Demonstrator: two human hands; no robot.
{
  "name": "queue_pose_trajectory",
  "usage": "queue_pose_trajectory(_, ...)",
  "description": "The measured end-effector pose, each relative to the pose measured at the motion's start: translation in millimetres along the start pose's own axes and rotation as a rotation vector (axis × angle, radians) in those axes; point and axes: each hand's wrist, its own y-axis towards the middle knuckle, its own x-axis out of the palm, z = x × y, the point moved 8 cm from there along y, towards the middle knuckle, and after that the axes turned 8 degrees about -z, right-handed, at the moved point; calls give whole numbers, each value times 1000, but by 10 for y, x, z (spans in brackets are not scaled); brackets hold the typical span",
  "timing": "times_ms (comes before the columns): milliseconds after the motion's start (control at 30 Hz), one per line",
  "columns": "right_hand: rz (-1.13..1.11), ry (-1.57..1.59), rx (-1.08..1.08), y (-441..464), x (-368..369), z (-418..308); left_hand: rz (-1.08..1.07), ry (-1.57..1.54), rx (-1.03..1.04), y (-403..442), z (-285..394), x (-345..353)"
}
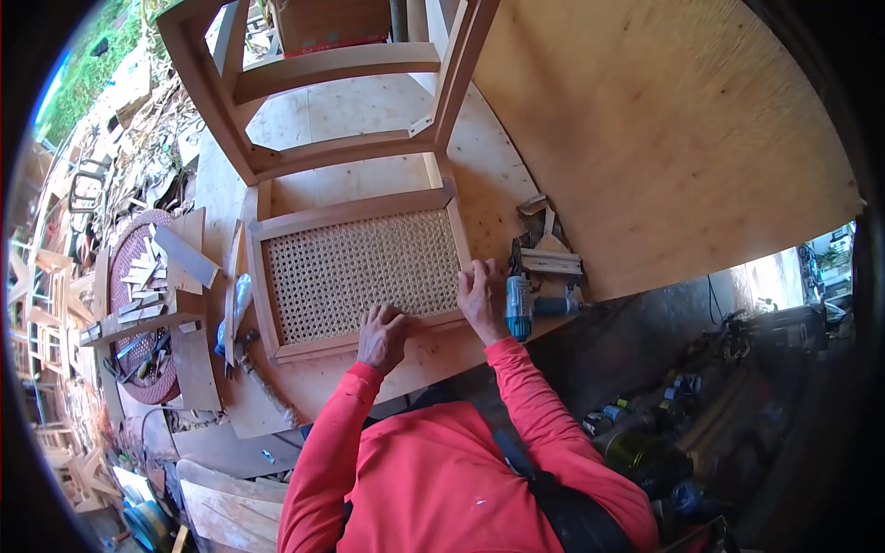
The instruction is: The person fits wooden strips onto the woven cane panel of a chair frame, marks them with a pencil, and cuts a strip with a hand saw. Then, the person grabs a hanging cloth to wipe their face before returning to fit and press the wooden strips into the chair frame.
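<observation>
In front of me lies a wooden chair frame (336, 76) on a plywood worktop (489, 152). A woven cane panel (359, 267) fills its near section, bordered by wooden rails. My left hand (383, 337) rests over the near rail, its bent fingers pressed on the cane's front edge. At the near right corner, my right hand (483, 300) is closed around the side rail, the thumb partly hidden. Just right of that hand stands a teal and grey power tool (519, 309).
Wood scraps (550, 258) lie beyond the power tool. A long-handled tool (265, 382) sits at the left edge. Further left, a round reddish woven piece (129, 276) bears offcuts and hand tools. A large plywood sheet (664, 138) rises at right; cans (678, 387) stand below.
</observation>
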Motion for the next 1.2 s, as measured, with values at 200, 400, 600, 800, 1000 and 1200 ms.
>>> queue_pose_trajectory(200,6,27,-30,-5,83,-15,-2,12,-7,6,-34,11)
queue_pose_trajectory(400,-83,61,-44,23,185,7,0,23,-7,29,-24,2)
queue_pose_trajectory(600,-78,56,-51,50,326,89,-12,26,-22,25,-12,-8)
queue_pose_trajectory(800,-101,73,-51,121,297,126,-2,28,-17,30,-17,7)
queue_pose_trajectory(1000,-97,116,-113,98,340,276,-16,97,11,29,76,10)
queue_pose_trajectory(1200,-175,181,-104,242,381,351,-60,135,-3,154,270,35)
